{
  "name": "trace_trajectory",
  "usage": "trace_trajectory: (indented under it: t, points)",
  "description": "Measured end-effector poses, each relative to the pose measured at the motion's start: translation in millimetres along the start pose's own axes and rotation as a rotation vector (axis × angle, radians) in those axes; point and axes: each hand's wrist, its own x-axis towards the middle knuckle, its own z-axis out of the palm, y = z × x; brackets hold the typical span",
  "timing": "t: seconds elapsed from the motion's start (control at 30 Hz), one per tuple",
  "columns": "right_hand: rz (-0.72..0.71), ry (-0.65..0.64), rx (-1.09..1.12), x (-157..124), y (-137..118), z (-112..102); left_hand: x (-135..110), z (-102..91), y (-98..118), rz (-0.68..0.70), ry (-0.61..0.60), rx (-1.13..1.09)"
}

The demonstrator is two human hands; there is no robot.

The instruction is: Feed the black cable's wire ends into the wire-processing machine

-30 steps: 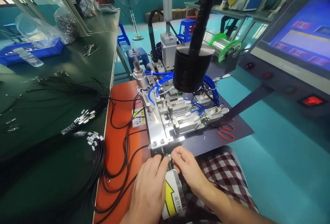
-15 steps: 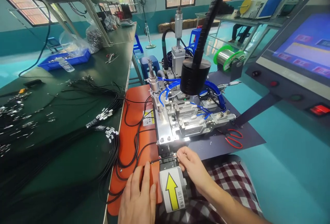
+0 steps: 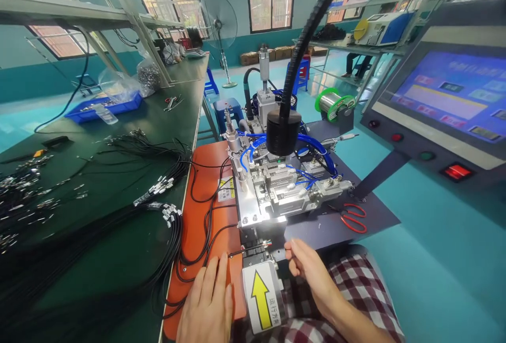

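Note:
My left hand (image 3: 207, 298) lies flat on the orange plate (image 3: 221, 156), fingers stretched out. Its fingertips are beside a thin black cable (image 3: 245, 251); whether they press on it I cannot tell. The cable lies across a black segmented conveyor track (image 3: 255, 256), and small coloured wires (image 3: 268, 243) stick out at its right end. My right hand (image 3: 310, 272) is just right of these wires and apart from them, its fingers curled together with nothing visible in them. In front of the track is a cover with a yellow arrow (image 3: 261, 301).
Beyond the hands stands a metal machine (image 3: 276, 185) with blue air hoses and a black lamp (image 3: 283, 132). Red-handled scissors (image 3: 353, 218) lie to its right. A control screen (image 3: 454, 90) stands at right. Bundled black cables (image 3: 174, 227) cover the left bench; a solder spool (image 3: 334, 105) sits behind.
My right hand has let go of the cable's end and drawn back to the right, leaving the coloured wires in sight. The left hand stays nearly in place. The view has tilted up slightly.

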Motion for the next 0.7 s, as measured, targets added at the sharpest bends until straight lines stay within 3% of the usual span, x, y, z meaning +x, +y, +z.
trace_trajectory:
  t: [0.17, 0.33, 0.5, 0.7]
  points:
    - [0.037, 0.043, -0.020, -13, 3, -16, -6, 6.7, -2, -0.027, -0.065, -0.001]
    - [0.078, 0.064, -0.009, -20, 5, -16, -9, 7.4, -6, -0.039, -0.189, -0.036]
    - [0.054, 0.138, 0.016, -21, 21, -15, -6, 7.3, -5, -0.078, -0.205, -0.068]
    - [0.119, 0.118, -0.016, -26, 28, -19, 22, 3.9, 1, -0.187, -0.204, -0.229]
